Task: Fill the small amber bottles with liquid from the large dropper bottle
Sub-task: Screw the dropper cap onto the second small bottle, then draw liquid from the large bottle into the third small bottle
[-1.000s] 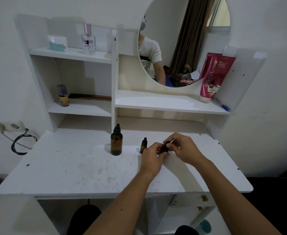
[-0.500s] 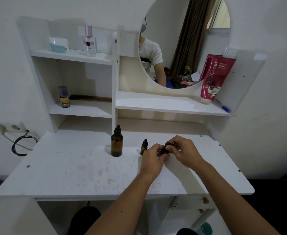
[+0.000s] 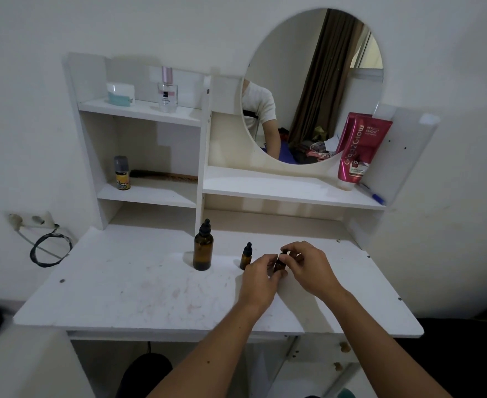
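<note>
The large amber dropper bottle stands upright with its black dropper cap on, near the middle of the white table. To its right stands one small amber bottle, capped. A second small amber bottle sits between my hands. My left hand grips its body from the left. My right hand pinches its black cap from above and the right. Fingers hide most of this bottle.
A shelf unit with a round mirror rises behind the table. A pink tube and a blue pen are on the right shelf. A small spray can, a comb, a perfume bottle and a jar occupy the left shelves.
My hands stay together on the small bottle, with the right fingers shifting on its cap. The view has tilted slightly. The other two bottles have not moved.
</note>
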Tool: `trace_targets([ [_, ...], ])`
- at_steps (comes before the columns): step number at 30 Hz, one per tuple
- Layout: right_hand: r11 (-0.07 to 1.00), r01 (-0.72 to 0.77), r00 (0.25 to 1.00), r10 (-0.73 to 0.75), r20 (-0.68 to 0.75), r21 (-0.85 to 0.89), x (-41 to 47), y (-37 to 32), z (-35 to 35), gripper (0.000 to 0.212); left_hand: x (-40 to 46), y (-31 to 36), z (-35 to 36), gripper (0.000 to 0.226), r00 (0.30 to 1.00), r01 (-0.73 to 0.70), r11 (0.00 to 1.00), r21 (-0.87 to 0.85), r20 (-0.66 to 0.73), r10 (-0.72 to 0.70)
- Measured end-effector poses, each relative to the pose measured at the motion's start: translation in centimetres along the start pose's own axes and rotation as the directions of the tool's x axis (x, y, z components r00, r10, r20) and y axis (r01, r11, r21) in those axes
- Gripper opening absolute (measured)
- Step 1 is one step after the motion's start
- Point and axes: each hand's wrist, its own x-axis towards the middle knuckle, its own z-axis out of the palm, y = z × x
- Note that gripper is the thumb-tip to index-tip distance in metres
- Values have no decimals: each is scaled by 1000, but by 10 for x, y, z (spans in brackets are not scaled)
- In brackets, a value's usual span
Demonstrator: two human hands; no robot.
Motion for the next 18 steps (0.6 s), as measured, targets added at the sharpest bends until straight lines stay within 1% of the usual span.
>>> trace_targets([
  [3, 1000, -15, 999, 15, -37, -11, -4, -3, -3, 23, -13, -3, -10, 42, 998, 65, 998, -5, -20, -65],
  [6, 1000, -5, 993, 4, -120, -10, -10, -6, -5, 23, -28, -8, -31, 42, 997, 75, 997, -28, -22, -75],
  [10, 999, 37, 985, -32, -172, 27, -14, -22, -2, 18, -44, -11, -66, 39, 995, 75, 994, -80, -59, -80],
  [12, 995, 81, 979, -68, -194, 60, -13, -34, 1, 17, -49, -13, -87, 36, 989, 93, 993, -73, -111, -101],
  [15, 982, 146, 972, -120, -200, 121, -5, -60, 7, 16, -51, -17, -119, 28, 965, 95, 994, -46, -239, -104],
  [16, 976, 165, 972, -136, -192, 142, -1, -69, 10, 16, -51, -19, -130, 26, 954, 96, 995, -40, -281, -103],
  [18, 966, 173, 978, -145, -151, 192, 9, -89, 16, 17, -48, -24, -147, 29, 929, 102, 994, -41, -353, -109],
])
